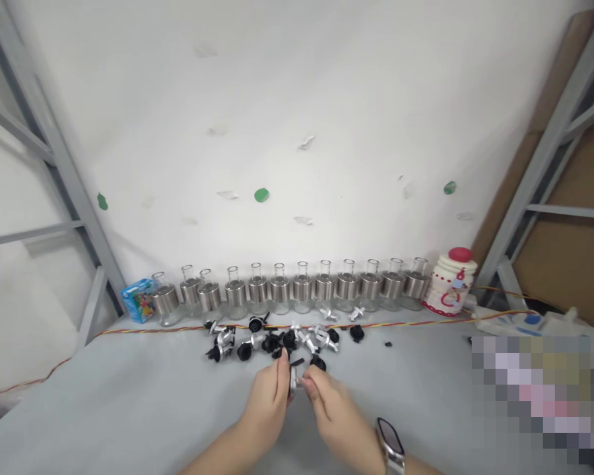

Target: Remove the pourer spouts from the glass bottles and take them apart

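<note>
Near the front middle of the table, my left hand (268,394) is closed around one end of a small silver pourer stopper (294,381). My right hand (329,402) pinches the other end of it between thumb and fingers. The fingers hide much of the part. Just beyond the hands lies a loose pile of silver and black pourer parts (307,340), among them black round caps (244,351) and small silver spouts (358,313). A short black strip (297,362) rests right above my fingertips.
A row of glass bottles with metal sleeves (280,288) lines the wall. At its left end stands a blue box (138,301), at its right a white and red jar (450,282). A red and yellow cable (406,324) crosses the grey table (143,396). Metal shelf posts (519,218) flank both sides.
</note>
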`<state>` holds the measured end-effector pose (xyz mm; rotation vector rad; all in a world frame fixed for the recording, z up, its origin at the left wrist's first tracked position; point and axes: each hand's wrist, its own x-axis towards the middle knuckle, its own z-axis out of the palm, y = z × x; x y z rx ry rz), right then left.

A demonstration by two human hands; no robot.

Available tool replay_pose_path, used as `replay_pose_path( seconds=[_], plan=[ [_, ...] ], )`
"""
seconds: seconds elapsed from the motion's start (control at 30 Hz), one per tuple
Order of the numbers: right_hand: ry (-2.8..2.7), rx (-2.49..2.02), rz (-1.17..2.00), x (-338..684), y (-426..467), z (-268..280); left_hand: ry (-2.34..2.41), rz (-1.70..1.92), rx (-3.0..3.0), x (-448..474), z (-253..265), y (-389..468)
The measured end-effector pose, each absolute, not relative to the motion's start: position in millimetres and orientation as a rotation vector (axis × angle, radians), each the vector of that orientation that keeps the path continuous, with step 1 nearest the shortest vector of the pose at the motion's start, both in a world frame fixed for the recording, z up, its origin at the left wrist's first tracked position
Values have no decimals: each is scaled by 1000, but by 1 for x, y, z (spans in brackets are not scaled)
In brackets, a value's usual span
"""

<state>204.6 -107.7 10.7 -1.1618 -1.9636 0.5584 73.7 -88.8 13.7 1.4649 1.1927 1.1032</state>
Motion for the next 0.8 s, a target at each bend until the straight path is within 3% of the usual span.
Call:
replay_pose_path(
  seconds=[0.2, 0.33, 0.47, 0.63, 0.8],
  plan=[
    [-1609, -1122, 1284, 209, -91, 22, 1081, 906, 1271, 76, 23, -84],
    [-1463, -1068, 1437, 207, -84, 18, 1077, 892, 1276, 78, 16, -82],
    [-1495, -1128, 1399, 209, -85, 13, 1216, 897, 1537, 72, 22, -83],
    [-1880, -1227, 901, 220, -91, 17, 1120, 787, 2298, 55, 45, -85],
    [-1920, -1242, 818, 231, -81, 23, 1104, 664, 2404, 55, 34, -81]
  ],
)
